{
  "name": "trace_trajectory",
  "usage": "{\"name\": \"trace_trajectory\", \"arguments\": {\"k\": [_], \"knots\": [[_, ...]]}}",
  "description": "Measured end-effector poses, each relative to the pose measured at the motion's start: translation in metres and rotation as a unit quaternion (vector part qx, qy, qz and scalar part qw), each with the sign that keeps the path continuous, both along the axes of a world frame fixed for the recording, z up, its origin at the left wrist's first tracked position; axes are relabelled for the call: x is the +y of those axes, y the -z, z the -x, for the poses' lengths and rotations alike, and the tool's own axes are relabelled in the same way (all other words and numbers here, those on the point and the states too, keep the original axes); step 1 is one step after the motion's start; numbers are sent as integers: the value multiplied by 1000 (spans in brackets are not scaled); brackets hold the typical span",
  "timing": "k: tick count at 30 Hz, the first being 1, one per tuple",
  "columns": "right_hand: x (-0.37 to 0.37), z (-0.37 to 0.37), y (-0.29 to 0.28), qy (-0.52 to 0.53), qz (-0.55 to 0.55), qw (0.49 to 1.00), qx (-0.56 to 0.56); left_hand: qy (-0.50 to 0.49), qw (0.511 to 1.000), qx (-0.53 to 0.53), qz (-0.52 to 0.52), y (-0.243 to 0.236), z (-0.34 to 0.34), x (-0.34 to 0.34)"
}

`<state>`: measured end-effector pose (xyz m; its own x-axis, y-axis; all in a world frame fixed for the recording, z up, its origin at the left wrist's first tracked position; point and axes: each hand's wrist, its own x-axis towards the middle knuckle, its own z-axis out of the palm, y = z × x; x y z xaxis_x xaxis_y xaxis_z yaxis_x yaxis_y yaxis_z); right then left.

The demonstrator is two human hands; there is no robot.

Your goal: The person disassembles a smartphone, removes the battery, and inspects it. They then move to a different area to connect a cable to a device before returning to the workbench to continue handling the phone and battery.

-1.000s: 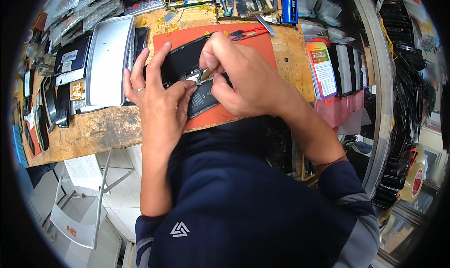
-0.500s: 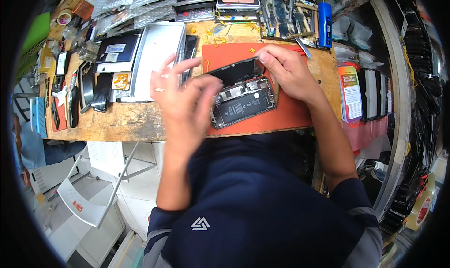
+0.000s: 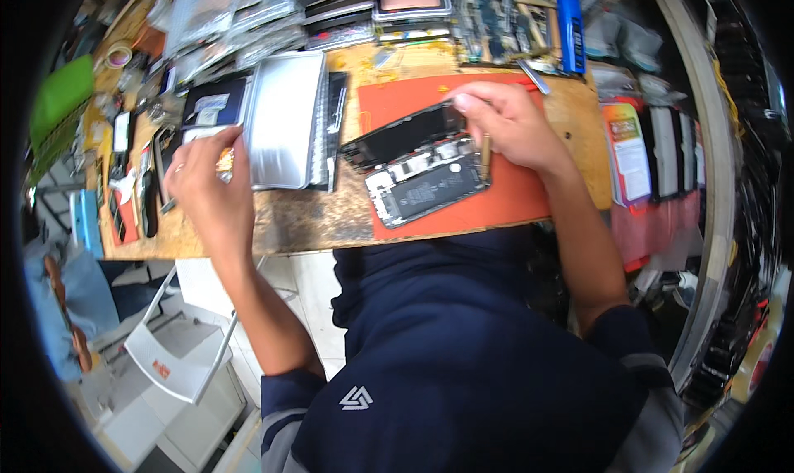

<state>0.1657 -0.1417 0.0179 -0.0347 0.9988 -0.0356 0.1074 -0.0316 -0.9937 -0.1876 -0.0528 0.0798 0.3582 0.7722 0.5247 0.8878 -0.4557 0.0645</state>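
An opened phone point(image 3: 422, 193) lies on an orange mat point(image 3: 517, 208), its battery and inner parts exposed and its black screen point(image 3: 401, 132) raised along the far edge. My right hand point(image 3: 504, 117) is closed on the screen's right end, thumb at its top corner; a thin brass-coloured tool point(image 3: 485, 160) shows beneath those fingers. My left hand point(image 3: 207, 175) is curled at the left, beside a silver metal tray point(image 3: 281, 117) and over small yellow parts; whatever is between its fingertips is too small or hidden to make out.
Stacked devices and bagged parts point(image 3: 223, 14), a tool holder point(image 3: 496, 26) and a blue cylinder point(image 3: 571, 31) line the back. Phone cases and packages point(image 3: 649, 150) stand right. Loose tools point(image 3: 147, 200) lie left. A folding chair point(image 3: 169, 361) is below; another person's blue-clad part point(image 3: 62, 308) shows at lower left.
My left hand has left the phone and moved left to the parts beside the tray. My right hand moved to the screen's corner and stays on it. The view has shifted.
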Motion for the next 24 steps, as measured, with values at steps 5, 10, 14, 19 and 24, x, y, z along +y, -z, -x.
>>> {"name": "trace_trajectory", "arguments": {"k": [5,10,14,19,24], "knots": [[7,-1,9,-8,-8,1000,2,23,999,-23,-21,0,-15,-13],[3,2,8,18,17,999,31,37,995,5,87,25,-13,24],[4,3,15,18,-15,999,31,47,993,36,104,22,-14,25],[1,4,17,22,-42,998,45,0,995,-17,97,15,-9,23],[1,0,18,11,-17,997,70,50,997,-52,21,-1,-20,0]]}}
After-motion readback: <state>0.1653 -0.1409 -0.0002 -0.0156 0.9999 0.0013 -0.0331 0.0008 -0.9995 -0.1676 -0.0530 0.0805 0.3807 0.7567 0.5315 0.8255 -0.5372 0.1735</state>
